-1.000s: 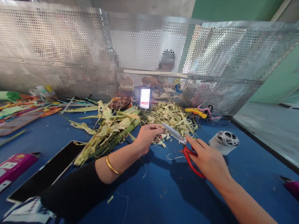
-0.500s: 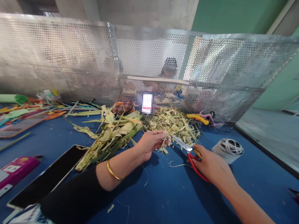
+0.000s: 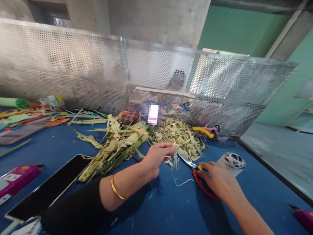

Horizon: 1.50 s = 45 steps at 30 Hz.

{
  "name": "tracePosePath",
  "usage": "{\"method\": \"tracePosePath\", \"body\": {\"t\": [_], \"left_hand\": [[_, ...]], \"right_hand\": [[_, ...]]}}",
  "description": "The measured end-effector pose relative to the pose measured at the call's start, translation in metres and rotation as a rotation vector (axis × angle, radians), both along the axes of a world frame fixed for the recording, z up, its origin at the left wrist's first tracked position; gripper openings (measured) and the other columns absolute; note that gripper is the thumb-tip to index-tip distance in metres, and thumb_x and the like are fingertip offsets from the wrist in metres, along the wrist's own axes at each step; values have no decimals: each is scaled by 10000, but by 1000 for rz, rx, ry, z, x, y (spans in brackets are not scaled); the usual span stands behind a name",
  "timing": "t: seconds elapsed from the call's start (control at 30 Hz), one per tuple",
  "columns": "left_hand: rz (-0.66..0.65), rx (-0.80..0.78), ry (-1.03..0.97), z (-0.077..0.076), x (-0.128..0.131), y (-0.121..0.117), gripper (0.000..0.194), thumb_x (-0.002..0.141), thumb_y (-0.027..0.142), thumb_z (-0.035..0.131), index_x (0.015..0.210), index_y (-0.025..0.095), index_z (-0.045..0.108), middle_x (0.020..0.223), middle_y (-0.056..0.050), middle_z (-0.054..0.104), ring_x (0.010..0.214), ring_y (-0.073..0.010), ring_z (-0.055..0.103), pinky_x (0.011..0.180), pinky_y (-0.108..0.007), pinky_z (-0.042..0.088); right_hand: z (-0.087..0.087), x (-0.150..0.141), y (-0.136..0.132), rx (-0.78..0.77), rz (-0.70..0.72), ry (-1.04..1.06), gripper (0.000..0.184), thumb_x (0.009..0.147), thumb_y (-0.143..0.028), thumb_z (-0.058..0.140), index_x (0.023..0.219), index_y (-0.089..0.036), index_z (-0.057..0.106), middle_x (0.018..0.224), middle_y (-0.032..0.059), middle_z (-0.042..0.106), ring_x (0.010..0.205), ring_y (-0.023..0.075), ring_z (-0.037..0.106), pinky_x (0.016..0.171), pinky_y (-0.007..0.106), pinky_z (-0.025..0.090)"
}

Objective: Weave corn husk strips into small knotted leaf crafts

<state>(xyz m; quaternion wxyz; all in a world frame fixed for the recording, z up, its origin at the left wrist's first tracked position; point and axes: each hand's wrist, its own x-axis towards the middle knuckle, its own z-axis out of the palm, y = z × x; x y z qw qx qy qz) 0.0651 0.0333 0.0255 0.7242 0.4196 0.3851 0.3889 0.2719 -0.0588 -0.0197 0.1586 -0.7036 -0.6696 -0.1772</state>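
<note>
My left hand (image 3: 156, 160), a gold bangle at its wrist, pinches a small pale piece of corn husk (image 3: 173, 145) between thumb and fingers. My right hand (image 3: 218, 176) grips scissors (image 3: 188, 161) by their red and yellow handles. The blades point left, just below my left fingertips; they look nearly closed, and their tips lie close to loose husk strips. Behind both hands spreads a pile of cut husk bits (image 3: 181, 135). Left of it lies a bundle of long corn husks and stalks (image 3: 117, 147).
A roll of white string (image 3: 232, 164) stands at the right, near a yellow glue gun (image 3: 202, 131). A dark tablet (image 3: 49, 187) and a magenta tool (image 3: 19, 181) lie at left. A lit phone (image 3: 153, 114) leans against the perforated metal screen (image 3: 151, 62), with people behind it.
The view has tilted slightly. The scissors have shifted a little to the left and down, their blades looking more closed. My left hand keeps its pinch, slightly higher relative to the blades.
</note>
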Motion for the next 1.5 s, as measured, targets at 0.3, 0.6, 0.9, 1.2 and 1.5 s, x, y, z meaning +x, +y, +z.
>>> {"method": "tracePosePath", "body": {"t": [0.3, 0.6, 0.9, 1.2, 1.5], "left_hand": [[15, 93, 37, 3, -5, 0, 231, 531, 237, 773, 718, 141, 676, 676, -10, 644, 636, -106, 554, 621, -232, 370], [-207, 224, 185, 10, -11, 10, 285, 513, 391, 774, 578, 149, 639, 562, 14, 565, 561, -97, 467, 554, -227, 322], [-110, 64, 124, -7, 1, 9, 280, 520, 315, 782, 466, 138, 572, 456, 34, 486, 486, -74, 411, 513, -224, 329], [-199, -55, 34, -1, -3, 7, 312, 503, 371, 792, 547, 147, 580, 538, 26, 522, 512, -66, 440, 527, -210, 339], [-60, 267, 165, -10, 1, 2, 297, 549, 371, 758, 519, 155, 556, 496, 45, 475, 518, -82, 391, 536, -238, 293]], "right_hand": [[39, -88, 35, -98, 240, 1257, 325, 727, -459, 597, 602, -160, 584, 562, -16, 558, 568, 129, 488, 560, 249, 379], [31, -93, 34, -57, 246, 1299, 295, 697, -434, 602, 580, -168, 554, 553, -26, 496, 562, 119, 413, 529, 237, 332], [27, -79, 27, 181, 421, 339, 220, 868, -213, 449, 682, -181, 563, 679, 21, 601, 702, 168, 521, 764, 319, 368], [20, -81, 27, 217, 303, 507, 219, 877, -295, 481, 716, -196, 591, 690, 12, 640, 677, 161, 568, 685, 276, 406], [20, -83, 25, 65, 265, 788, 200, 810, -340, 522, 701, -189, 595, 667, 7, 616, 656, 164, 540, 627, 262, 400]]}}
